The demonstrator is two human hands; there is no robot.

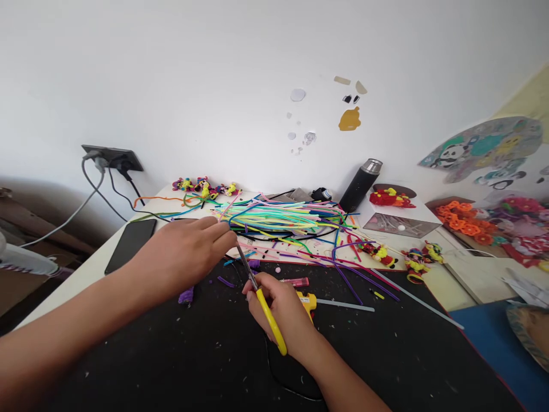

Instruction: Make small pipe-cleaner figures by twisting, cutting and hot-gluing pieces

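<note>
My right hand (278, 306) is closed around yellow-handled scissors (270, 320), whose blades point up and to the left. The blade tips reach the fingers of my left hand (193, 249). My left hand is closed, palm down, and what its fingers pinch, if anything, is hidden. Behind both hands lies a pile of colourful pipe cleaners (274, 217). Below my left hand a purple fuzzy piece (186, 295) rests on the black mat (193, 355). A yellow glue gun (307, 302) lies partly hidden behind my right hand.
A black phone (131, 245) lies at the left. A black thermos (360, 186) and a white box (397, 220) stand at the back right. Small figures (415, 264) lie right of the pile. A thin cable crosses the mat.
</note>
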